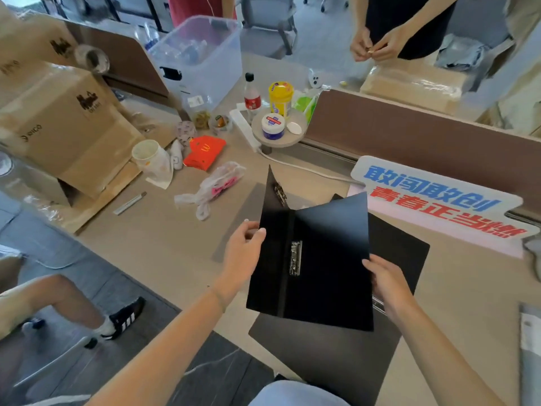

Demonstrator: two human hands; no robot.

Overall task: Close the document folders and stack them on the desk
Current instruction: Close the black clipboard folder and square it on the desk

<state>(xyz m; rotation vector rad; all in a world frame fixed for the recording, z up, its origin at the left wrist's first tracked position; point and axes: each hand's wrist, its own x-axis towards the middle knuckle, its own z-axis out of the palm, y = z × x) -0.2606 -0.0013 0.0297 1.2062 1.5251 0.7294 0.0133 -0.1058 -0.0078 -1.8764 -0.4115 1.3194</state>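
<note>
Held folder (pixel 328 259) hides most of lower folder (pixel 395 250).

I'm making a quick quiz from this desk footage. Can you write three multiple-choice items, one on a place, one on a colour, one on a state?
1. Where is the red paper bag?
A. On the desk, beyond the held folder to the left
B. Inside the clear bin
C. On the floor

2. What colour is the held folder?
A. Blue
B. Black
C. White

3. What state is the held folder in?
A. Shut flat
B. Open, metal clip showing
C. Torn in half

Answers: 1 A, it lies on the desk. 2 B, both covers are black. 3 B, left hand and right hand hold the covers apart.
</note>
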